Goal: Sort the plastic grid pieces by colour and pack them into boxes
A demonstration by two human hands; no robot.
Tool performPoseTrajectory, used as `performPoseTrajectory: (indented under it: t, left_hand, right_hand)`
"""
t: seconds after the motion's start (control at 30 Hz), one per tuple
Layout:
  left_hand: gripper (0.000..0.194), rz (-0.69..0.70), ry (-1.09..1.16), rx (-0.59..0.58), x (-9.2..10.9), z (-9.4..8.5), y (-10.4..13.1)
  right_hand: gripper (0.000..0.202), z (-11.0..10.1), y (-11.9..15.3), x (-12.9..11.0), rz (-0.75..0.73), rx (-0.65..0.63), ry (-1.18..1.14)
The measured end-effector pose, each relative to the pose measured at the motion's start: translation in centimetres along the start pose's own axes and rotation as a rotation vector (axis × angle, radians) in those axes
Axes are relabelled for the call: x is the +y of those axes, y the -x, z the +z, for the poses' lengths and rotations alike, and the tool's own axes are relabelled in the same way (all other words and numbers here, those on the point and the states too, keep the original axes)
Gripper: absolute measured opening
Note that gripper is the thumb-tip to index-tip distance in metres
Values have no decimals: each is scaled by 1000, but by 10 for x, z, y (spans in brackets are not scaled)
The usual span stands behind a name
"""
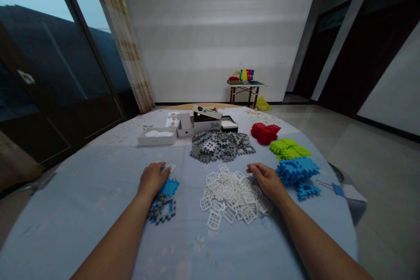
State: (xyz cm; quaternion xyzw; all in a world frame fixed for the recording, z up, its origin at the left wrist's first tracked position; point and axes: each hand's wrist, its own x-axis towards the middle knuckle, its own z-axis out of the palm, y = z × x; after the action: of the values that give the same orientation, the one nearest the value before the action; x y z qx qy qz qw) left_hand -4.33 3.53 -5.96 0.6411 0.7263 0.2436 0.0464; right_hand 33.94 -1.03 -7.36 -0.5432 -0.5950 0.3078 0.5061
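We see the left hand (152, 179) palm down, thumb by a white lattice piece (172, 167); pinched or merely touching, we can't tell. A blue toothed piece (169, 187) lies beside that hand, perhaps being steadied; grey toothed frames (166, 212) sit just nearer us. The right hand (267, 179) hangs at the white pile's (229, 194) right edge, fingers curled narrow, nothing visible in them; can't tell if hidden. We read the white pile's central spot as easy reach for both hands. Grey pile (223, 145) behind; red (265, 133), green (289, 148) and blue (297, 170) heaps line the right, apparently colour-sorted. White tray (157, 140) and boxes stand farther back, likely out of the way.
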Motion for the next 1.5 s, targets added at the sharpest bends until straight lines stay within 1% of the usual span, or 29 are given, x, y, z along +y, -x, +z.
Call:
performPoseTrajectory:
  t: [0.1,0.2,0.37,0.5,0.6,0.67,0.77,0.87,0.97,1.03,1.07,1.13,1.2,1.27,1.37,1.43,1.5]
  left_hand:
    - [46,-10,-50,-5,0,3,0]
    - [42,-29,-51,-1,-1,4,-1]
    - [38,-63,84,-9,-3,2,-1]
    - [31,-104,262,-38,-5,-10,1]
    - [35,-159,383,-40,-6,-23,2]
    - [39,-190,454,-63,-3,-30,2]
    - [42,-192,548,-146,12,-36,5]
    - [43,-142,645,-255,40,-41,13]
    - [49,-52,806,-419,70,-49,24]
    - [52,-20,855,-440,80,-55,28]
    - [53,-20,846,-414,80,-57,27]
    - [53,-38,759,-335,72,-59,24]
    - [53,-58,606,-277,57,-59,18]
    - [52,-66,487,-267,41,-57,13]
    - [48,-3,358,-339,25,-53,9]
    - [45,52,259,-407,21,-50,9]
    - [42,72,189,-445,19,-47,9]
  right_hand:
    - [37,0,1,-3,-6,-4,19]
    - [37,-1,2,-6,-17,-9,40]
    - [36,-2,3,-7,-22,-14,53]
    - [37,-2,2,-5,-26,5,44]
    - [38,-3,2,-5,-30,16,35]
    - [37,-2,2,-4,-30,19,31]
    - [36,-2,3,-4,-23,19,33]
    - [35,-2,3,-4,-13,10,41]
    - [35,-3,3,-5,-13,6,39]
    - [34,-4,3,-6,-19,15,29]
    - [34,-4,3,-6,-23,20,26]
    - [34,-4,3,-6,-31,28,24]
    - [34,-4,3,-6,-30,30,24]
    - [35,-3,3,-5,-25,25,22]
    - [35,-3,2,-3,-28,8,29]
    - [35,-3,2,-2,-31,1,39]
    - [35,-3,2,-2,-29,1,45]
